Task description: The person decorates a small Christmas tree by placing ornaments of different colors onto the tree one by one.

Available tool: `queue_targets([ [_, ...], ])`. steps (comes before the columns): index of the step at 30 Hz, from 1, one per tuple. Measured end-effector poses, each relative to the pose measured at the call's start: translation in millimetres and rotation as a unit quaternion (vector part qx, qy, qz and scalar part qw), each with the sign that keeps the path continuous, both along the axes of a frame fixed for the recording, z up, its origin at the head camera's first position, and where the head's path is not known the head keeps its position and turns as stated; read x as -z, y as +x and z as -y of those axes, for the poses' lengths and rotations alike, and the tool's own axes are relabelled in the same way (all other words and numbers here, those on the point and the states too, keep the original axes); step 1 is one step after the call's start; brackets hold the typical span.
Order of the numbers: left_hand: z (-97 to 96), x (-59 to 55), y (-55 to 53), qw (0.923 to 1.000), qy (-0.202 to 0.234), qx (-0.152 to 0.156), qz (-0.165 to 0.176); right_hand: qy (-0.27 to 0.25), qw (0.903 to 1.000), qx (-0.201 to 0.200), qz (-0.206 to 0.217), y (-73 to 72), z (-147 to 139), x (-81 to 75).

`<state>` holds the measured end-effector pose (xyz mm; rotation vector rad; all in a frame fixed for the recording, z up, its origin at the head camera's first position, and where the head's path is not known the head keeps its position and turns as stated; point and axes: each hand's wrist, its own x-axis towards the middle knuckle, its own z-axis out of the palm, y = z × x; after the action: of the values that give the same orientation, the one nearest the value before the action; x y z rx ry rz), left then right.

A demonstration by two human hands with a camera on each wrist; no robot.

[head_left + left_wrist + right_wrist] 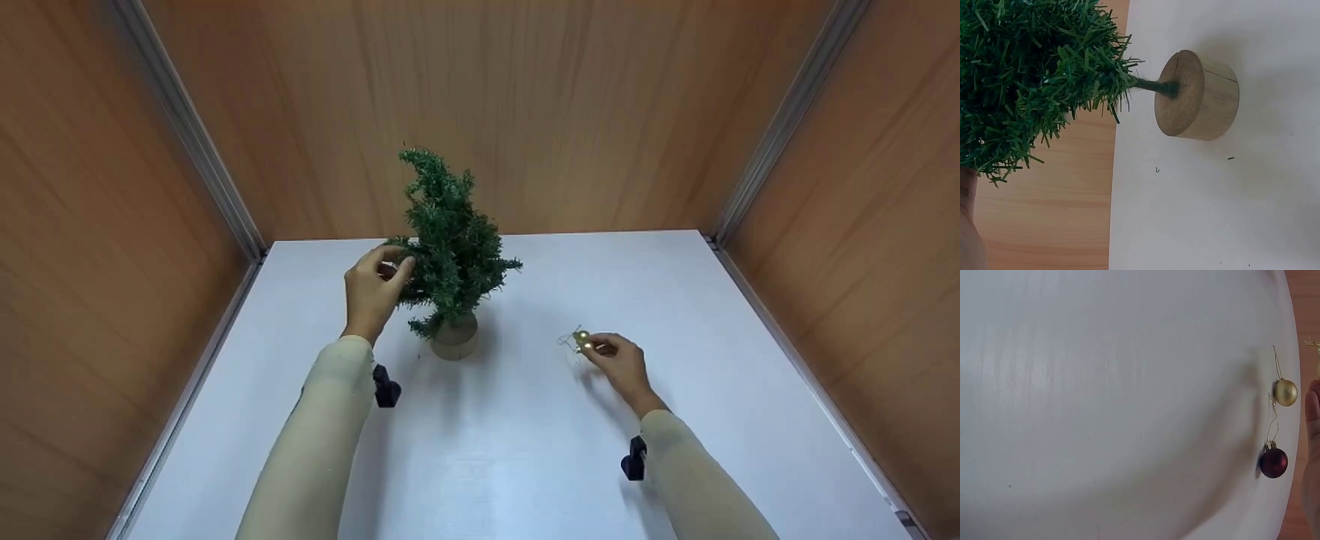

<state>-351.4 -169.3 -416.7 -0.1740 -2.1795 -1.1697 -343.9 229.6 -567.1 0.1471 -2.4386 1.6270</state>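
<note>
A small artificial Christmas tree (450, 255) with green tinsel branches stands upright on a round wooden base (1196, 98). My left hand (375, 289) is at its left side, thumb and curled fingers pinching a branch; the fingertips are partly hidden in the foliage. Off to the right of the tree, my right hand (619, 367) pinches a gold ball ornament (583, 337) with a thin gold hanging loop. In the right wrist view that hand shows only at the right edge. Near it there, another gold ball (1285, 392) and a dark red ball (1273, 463) lie on the white table, each with a loop.
The white tabletop (465, 480) is bounded by wood-grain panels (562, 112) at the back and both sides, with grey metal posts (202, 142) in the corners. Tiny green bits (1230, 158) lie beside the tree base.
</note>
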Motion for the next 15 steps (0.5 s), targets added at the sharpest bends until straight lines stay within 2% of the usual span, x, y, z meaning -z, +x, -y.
queue_targets([
  [15,0.2,2.3,-0.3,0.9999,0.008,0.008,-0.001,0.026,0.9969,-0.022,-0.07,2.2,8,-16.9],
])
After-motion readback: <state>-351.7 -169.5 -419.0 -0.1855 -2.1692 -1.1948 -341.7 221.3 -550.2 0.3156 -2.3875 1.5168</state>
